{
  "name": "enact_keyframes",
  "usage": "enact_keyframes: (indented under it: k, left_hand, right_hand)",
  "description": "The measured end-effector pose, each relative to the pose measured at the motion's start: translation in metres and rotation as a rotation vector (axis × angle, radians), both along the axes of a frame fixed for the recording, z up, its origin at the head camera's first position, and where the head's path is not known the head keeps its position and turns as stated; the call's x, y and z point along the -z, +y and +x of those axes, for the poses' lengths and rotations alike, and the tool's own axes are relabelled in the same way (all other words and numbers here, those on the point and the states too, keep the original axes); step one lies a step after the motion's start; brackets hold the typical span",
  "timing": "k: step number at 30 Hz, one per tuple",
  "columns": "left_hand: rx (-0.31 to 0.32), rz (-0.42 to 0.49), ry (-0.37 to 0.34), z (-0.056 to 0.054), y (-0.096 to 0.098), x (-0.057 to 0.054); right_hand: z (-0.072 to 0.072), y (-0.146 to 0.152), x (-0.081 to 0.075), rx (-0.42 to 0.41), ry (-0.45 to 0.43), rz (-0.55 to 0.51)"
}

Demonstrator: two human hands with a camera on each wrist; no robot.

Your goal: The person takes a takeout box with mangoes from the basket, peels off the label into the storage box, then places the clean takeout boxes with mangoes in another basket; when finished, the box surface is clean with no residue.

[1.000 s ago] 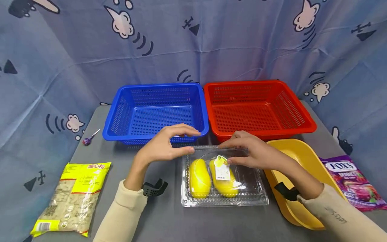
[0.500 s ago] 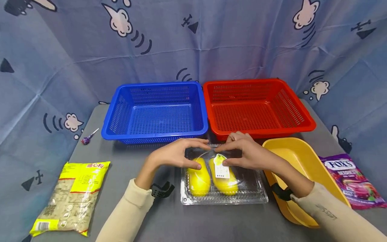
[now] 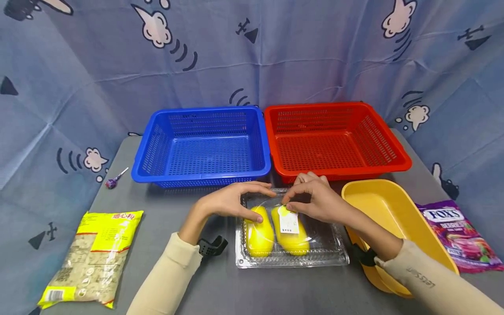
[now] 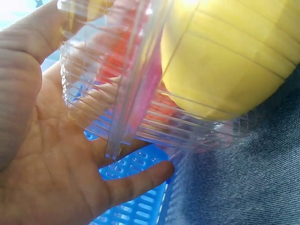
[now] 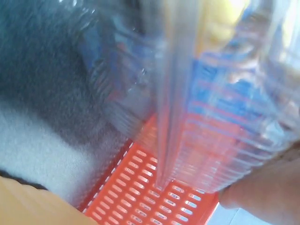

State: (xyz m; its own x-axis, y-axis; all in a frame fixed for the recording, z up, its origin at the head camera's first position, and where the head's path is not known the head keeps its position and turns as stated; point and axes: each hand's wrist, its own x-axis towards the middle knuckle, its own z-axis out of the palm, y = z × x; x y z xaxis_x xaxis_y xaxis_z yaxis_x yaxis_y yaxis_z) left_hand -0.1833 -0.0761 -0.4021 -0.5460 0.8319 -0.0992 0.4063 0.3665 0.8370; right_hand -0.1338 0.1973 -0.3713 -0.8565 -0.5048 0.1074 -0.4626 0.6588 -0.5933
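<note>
A clear plastic clamshell box (image 3: 323, 236) lies on the grey table, with two yellow mangoes (image 3: 260, 238) side by side inside. On its lid, over the right mango, is a white label (image 3: 289, 224) with a yellow top. My left hand (image 3: 232, 201) holds the box's far left part, thumb on the lid and fingers at the far edge; in the left wrist view its palm (image 4: 51, 168) faces the ribbed side wall. The thumb and index finger of my right hand (image 3: 320, 201) pinch at the label's top end. The right wrist view is blurred.
Behind the box stand a blue basket (image 3: 204, 177) and a red basket (image 3: 342, 171). A yellow tray (image 3: 393, 218) sits under my right forearm, beside a purple FOX'S candy bag (image 3: 458, 236). At left lie a yellow pasta bag (image 3: 94, 253) and a lollipop (image 3: 114, 180).
My left hand has moved right and forward onto the box. My right index finger has drawn back from the far edge to meet the thumb at the label's top. The box stays in place.
</note>
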Motion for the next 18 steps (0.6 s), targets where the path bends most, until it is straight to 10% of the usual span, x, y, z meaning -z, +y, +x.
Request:
enact_keyframes:
  k: [18]
  left_hand:
    - [-0.012,-0.004,0.006,-0.001,0.0,0.004]
  right_hand:
    - [-0.008,0.013,-0.008,-0.105,-0.173,-0.117]
